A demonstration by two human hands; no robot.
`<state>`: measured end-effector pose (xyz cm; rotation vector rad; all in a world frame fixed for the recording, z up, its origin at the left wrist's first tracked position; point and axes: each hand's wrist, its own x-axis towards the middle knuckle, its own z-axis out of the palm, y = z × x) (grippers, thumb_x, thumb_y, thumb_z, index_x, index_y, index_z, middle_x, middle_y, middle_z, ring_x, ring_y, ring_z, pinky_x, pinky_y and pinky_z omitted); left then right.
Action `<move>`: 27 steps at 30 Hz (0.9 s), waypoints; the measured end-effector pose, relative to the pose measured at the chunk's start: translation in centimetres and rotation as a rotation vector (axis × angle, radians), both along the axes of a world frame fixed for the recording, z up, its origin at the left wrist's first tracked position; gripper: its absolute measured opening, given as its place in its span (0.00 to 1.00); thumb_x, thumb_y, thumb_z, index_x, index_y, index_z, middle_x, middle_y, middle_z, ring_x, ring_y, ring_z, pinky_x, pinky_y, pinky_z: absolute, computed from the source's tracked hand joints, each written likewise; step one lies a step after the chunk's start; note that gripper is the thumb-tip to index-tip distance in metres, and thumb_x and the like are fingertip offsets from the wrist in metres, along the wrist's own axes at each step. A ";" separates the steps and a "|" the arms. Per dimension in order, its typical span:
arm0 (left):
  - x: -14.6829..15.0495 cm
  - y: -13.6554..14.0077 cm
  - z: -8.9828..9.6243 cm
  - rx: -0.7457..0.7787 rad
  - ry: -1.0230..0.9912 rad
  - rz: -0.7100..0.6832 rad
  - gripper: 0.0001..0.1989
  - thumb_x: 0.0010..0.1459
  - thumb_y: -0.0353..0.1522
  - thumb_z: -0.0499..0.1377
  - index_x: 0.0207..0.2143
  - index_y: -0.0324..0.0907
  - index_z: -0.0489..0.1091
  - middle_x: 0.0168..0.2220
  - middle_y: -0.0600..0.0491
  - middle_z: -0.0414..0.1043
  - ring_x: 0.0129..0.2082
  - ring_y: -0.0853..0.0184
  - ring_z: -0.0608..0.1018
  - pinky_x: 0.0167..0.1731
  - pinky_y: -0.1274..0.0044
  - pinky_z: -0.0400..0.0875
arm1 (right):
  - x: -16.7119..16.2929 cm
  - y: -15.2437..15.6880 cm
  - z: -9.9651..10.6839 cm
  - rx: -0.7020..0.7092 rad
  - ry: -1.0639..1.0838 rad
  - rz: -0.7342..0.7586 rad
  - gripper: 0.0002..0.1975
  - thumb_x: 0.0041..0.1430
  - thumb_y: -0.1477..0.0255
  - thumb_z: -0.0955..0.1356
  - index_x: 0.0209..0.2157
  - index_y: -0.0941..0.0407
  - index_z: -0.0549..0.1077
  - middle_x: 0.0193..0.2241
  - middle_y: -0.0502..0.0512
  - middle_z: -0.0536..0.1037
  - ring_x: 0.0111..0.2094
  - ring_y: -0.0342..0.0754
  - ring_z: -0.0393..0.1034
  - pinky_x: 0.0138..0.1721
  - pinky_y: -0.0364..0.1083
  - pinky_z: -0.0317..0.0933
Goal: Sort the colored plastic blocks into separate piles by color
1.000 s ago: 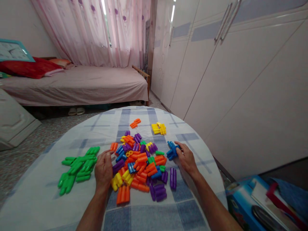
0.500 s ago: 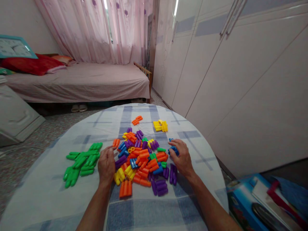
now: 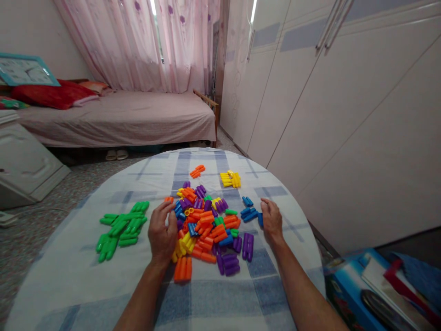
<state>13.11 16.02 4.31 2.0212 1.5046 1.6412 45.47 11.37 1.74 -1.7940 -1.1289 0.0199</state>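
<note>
My left hand (image 3: 163, 232) rests at the left edge of a heap of tube-shaped plastic toy pieces. Its fingers stretch over blue pieces (image 3: 179, 211) and an orange piece (image 3: 168, 199), and I see nothing held in it. To the right of the heap is my right hand (image 3: 272, 219), its fingers slightly bent and apart. A blue piece (image 3: 260, 220) lies against its thumb side, partly covered by it. Two more blue groups (image 3: 248, 214) sit just left of that hand. Orange pieces (image 3: 206, 218) fill the heap's middle, with purple pieces (image 3: 230, 265) in front.
Green pieces (image 3: 126, 227) form a separate group at the left. Yellow pieces (image 3: 230, 179) and small orange pieces (image 3: 197, 171) lie farther back on the round checked tablecloth (image 3: 220, 303). A bed (image 3: 148, 115), wardrobe (image 3: 327, 115) and blue box (image 3: 358, 276) surround the table.
My right hand has moved right, uncovering the blue pieces. My left hand has shifted right, further over the heap's edge, covering some purple and yellow pieces. The view has shifted slightly.
</note>
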 end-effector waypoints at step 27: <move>-2.3 3.0 6.2 0.019 0.661 0.105 0.12 0.59 0.34 0.49 0.40 0.44 0.70 0.41 0.47 0.71 0.47 0.55 0.70 0.49 0.63 0.61 | -2.7 0.8 -0.1 -0.100 0.108 0.084 0.21 0.61 0.61 0.56 0.44 0.54 0.74 0.44 0.57 0.77 0.46 0.51 0.70 0.50 0.51 0.60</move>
